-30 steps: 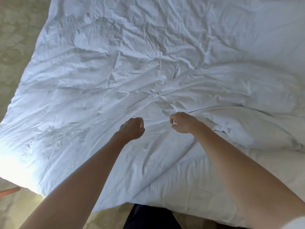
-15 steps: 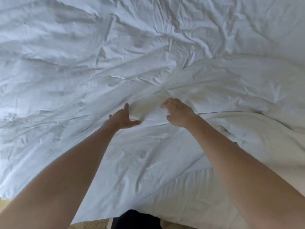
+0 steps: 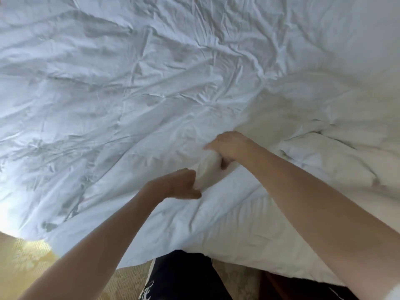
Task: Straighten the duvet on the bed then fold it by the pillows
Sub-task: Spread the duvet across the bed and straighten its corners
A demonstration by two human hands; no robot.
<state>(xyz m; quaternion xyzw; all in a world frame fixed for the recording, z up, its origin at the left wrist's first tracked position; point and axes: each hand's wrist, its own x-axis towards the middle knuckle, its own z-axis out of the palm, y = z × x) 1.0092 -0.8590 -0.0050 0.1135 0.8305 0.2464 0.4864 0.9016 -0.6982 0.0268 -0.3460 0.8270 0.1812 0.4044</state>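
L hand (image 3: 179, 184) + R hand (image 3: 229, 146) both gripping raised fold | wrinkled white cotton duvet (image 3: 151, 83) covering bed

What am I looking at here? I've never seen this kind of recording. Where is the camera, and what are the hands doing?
There is no machine: a person wears one wide-angle camera on the head, looking forward and down, so you see their own bare arms reaching out. The white, creased duvet covers the bed and fills most of the view; patterned floor and dark trousers show at the bottom. The left hand and right hand both grip one raised ridge of the duvet between them, fingers curled round the cloth. No pillows are in view, and the duvet is wrinkled, not yet folded.
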